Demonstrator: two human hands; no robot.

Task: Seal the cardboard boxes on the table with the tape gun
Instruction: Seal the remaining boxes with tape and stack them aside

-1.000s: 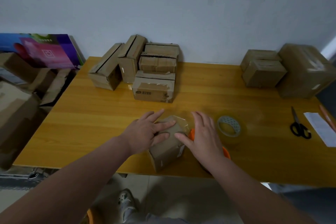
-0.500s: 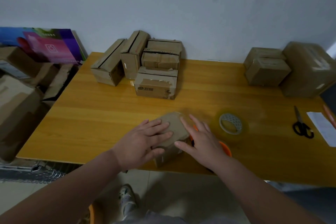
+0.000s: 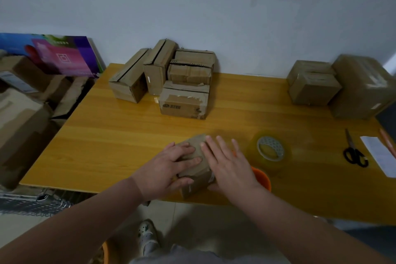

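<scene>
Head view shows a small cardboard box (image 3: 194, 156) at the near edge of the wooden table (image 3: 107, 135), tilted askew, with both hands laid over it. The left hand (image 3: 169, 169) lies flat on the top with fingers spread and straight, thumb down the near face. The right hand (image 3: 229, 163) presses beside it, fingers also straight, gripping nothing. An orange shape, likely the tape gun (image 3: 262, 179), sits just behind the right wrist and is mostly hidden, with a clear tape roll (image 3: 271, 149) beyond it. More boxes wait in a back-left pile (image 3: 184, 100) and a back-right group (image 3: 312, 88), and scissors (image 3: 354, 154) lie far right. The main risk is the box's position: so close to the edge, a firm push toward the person could slide it off the table. The flaps may also spring up once a hand lifts away for the tape gun, leaving the seam gaping. A careless reach could nudge the gun too.
</scene>
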